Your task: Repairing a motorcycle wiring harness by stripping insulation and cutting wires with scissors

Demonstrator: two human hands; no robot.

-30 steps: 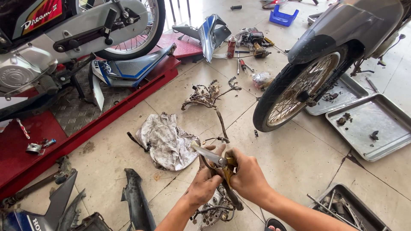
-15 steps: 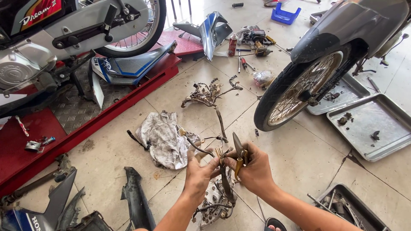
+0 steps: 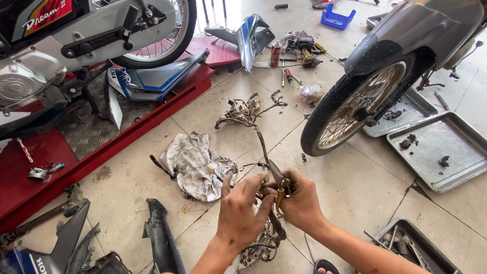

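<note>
Overhead, a motorcycle front wheel [image 3: 355, 109] stands on the tiled floor beside steel trays [image 3: 441, 147], with a red lift ramp [image 3: 101, 147] to the left and a crumpled grey rag [image 3: 195, 165] near the middle. Below it, a dirty wiring harness [image 3: 253, 114] trails across the tiles to the person's hands (both low in view). Left hand [image 3: 243, 213], fingers spread, touches the harness; right hand [image 3: 302, 203] grips yellow-handled scissors [image 3: 279, 185] against it.
</note>
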